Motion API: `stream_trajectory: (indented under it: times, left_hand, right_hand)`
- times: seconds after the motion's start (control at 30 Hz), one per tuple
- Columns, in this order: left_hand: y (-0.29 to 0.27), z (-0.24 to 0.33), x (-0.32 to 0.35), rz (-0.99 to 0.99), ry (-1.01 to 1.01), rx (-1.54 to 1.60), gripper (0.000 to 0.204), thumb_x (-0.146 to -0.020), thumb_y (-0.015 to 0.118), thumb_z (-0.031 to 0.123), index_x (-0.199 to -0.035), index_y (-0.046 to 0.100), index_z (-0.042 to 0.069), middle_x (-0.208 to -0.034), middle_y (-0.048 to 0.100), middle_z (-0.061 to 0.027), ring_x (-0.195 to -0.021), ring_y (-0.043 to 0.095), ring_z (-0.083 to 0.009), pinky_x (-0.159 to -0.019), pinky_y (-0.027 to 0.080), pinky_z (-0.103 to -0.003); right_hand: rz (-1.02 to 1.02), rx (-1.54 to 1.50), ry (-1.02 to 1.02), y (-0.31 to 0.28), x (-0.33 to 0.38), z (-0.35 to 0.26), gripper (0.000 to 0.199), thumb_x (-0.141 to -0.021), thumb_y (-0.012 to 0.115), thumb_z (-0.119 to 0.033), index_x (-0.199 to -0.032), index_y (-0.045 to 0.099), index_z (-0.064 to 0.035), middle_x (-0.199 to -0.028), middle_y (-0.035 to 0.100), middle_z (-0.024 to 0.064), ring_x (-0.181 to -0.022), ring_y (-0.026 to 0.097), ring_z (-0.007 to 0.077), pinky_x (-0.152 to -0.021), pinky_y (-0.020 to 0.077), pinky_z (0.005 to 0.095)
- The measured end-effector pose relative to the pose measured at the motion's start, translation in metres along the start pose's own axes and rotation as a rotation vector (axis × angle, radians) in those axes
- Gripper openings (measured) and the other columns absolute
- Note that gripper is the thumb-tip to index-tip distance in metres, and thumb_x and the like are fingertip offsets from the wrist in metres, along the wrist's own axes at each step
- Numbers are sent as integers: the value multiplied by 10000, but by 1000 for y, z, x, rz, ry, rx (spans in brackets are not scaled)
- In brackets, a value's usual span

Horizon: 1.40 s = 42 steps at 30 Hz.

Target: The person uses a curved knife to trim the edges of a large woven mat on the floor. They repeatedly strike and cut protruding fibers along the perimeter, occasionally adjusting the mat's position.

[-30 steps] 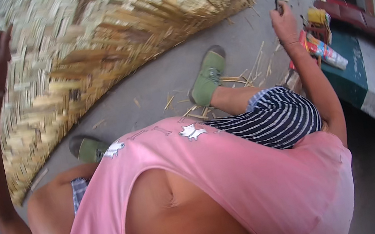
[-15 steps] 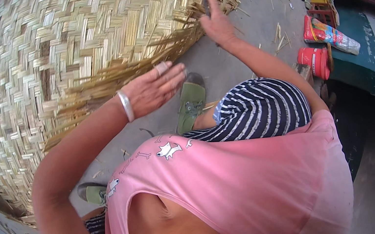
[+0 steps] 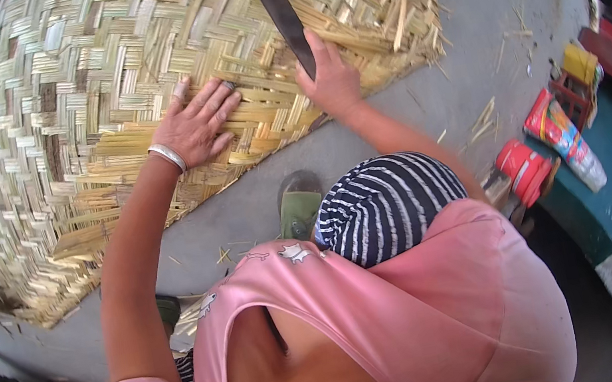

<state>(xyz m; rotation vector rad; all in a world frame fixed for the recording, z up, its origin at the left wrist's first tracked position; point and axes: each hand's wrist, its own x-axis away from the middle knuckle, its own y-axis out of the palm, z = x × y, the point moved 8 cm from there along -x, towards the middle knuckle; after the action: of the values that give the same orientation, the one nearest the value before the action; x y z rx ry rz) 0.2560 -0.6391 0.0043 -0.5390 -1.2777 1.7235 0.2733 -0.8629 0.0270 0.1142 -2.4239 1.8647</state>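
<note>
A large mat (image 3: pixel 12 127) woven from pale, flat reed-like strips fills the left and far part of the view. My left hand (image 3: pixel 200 126), with a bracelet at the wrist and wrappings on some fingers, lies flat on the mat near its close edge, fingers spread. Yellowish strips (image 3: pixel 125 152) lie folded along that edge beside it. In my right hand (image 3: pixel 332 81), just above the mat's edge, is a long, dark, flat blade-like tool (image 3: pixel 277 9). Its far end runs out of the top of the view, so its exact kind cannot be told.
Loose strip scraps (image 3: pixel 484 119) litter the grey floor. To the right a red container (image 3: pixel 522 167), a colourful bag (image 3: pixel 561 128) and a yellow item (image 3: pixel 580 64) stand by a green ledge (image 3: pixel 596 207). My shoe (image 3: pixel 299 207) rests close to the mat's edge.
My left hand has moved from above the floor onto the mat. The edge strips now lie flatter over the mat. My right hand has shifted left and nearer, bringing the dark tool over the mat.
</note>
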Motion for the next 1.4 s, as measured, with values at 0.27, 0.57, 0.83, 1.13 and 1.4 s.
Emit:
stream_trajectory:
  times: [0.27,0.57,0.83,1.13,1.4]
  left_hand:
    - [-1,-1,-3,-68,-16,23,690,-893,489,512,-1488,343,195,-1496,397,-13,-1427,299,-182,-1196,82,-516]
    - [-4,-3,-5,-21,-4,21,696,-866,547,493,-1461,393,167,-1453,438,-66,-1398,347,-226,-1177,107,-539]
    - [-3,-2,-3,-37,35,-4,670,-918,474,503,-1485,346,169,-1484,411,-53,-1412,323,-212,-1187,69,-523]
    - [-10,6,1,-172,-35,-14,642,-976,387,491,-1522,251,181,-1547,319,-9,-1463,196,-166,-1199,19,-476]
    - [-4,5,-4,-148,-17,-8,665,-937,455,477,-1507,286,180,-1492,395,-48,-1412,320,-213,-1194,77,-501]
  right_hand:
    - [-58,-55,23,2,-1,5,739,-767,705,-249,-1424,371,-194,-963,563,131,-743,641,327,-610,521,455]
    - [-24,-72,-9,-1,-3,5,736,-758,712,-261,-1413,380,-206,-951,550,107,-698,632,311,-590,533,436]
    - [-342,-83,42,-22,-6,4,686,-780,650,-230,-1408,376,-199,-1078,613,123,-801,648,350,-663,538,449]
    - [-526,-149,-99,-191,54,-9,731,-741,628,-103,-1433,395,-132,-1224,609,160,-1029,632,351,-876,520,406]
    - [-444,-226,44,-207,6,19,699,-728,627,-138,-1398,429,-135,-990,659,186,-885,659,344,-753,538,420]
